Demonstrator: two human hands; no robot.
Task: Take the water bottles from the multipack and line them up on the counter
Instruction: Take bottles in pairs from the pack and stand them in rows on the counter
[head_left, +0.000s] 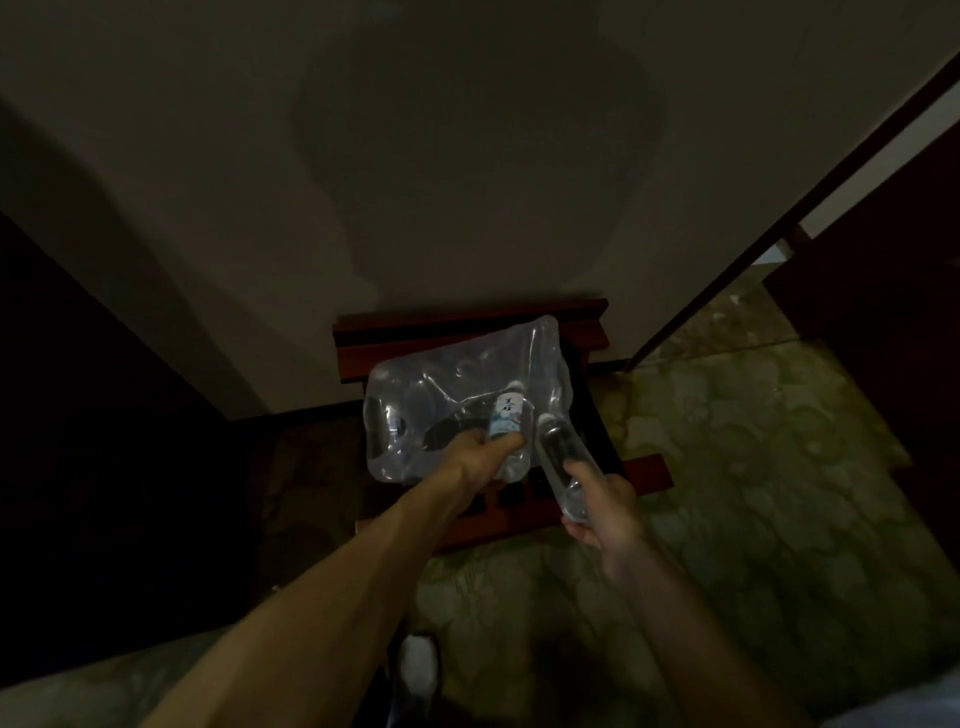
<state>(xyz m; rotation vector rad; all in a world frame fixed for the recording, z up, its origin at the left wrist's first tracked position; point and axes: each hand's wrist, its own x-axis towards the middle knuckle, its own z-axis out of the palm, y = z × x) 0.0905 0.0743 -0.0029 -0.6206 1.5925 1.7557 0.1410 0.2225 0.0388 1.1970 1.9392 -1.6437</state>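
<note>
Fingers, left hand (480, 457): curled round the lower body of a labelled bottle (506, 415); the fingertips go behind it and cannot be seen.
Fingers, right hand (605, 501): wrapped about the base end of a second bottle (558, 457), thumb side up; the lower fingers are partly hidden by the plastic.
Dark cabinet (78, 415): far left, nearly black, no detail readable.
Multipack (457, 384): crumpled clear shrink-wrap, glossy and wrinkled, lying on the slats; how many bottles remain inside is hard to tell, only dim rounded shapes and dark patches show through.
Labelled bottle: clear plastic with a white and blue label bearing dark characters; long axis runs up the picture, cap end away from the person, its top lost in the wrap.
Second bottle: clear, ribbed, no label visible; just right of the pack, long axis slanting up-left, neck toward the pack.
Wooden rack (467, 332): reddish-brown slatted frame against the wall (467, 156), mostly covered by the pack.
Floor (753, 467): mottled greenish stone pattern, dim.
Shoe (418, 670): pale, at the lower edge, partly cut off by the left forearm.
</note>
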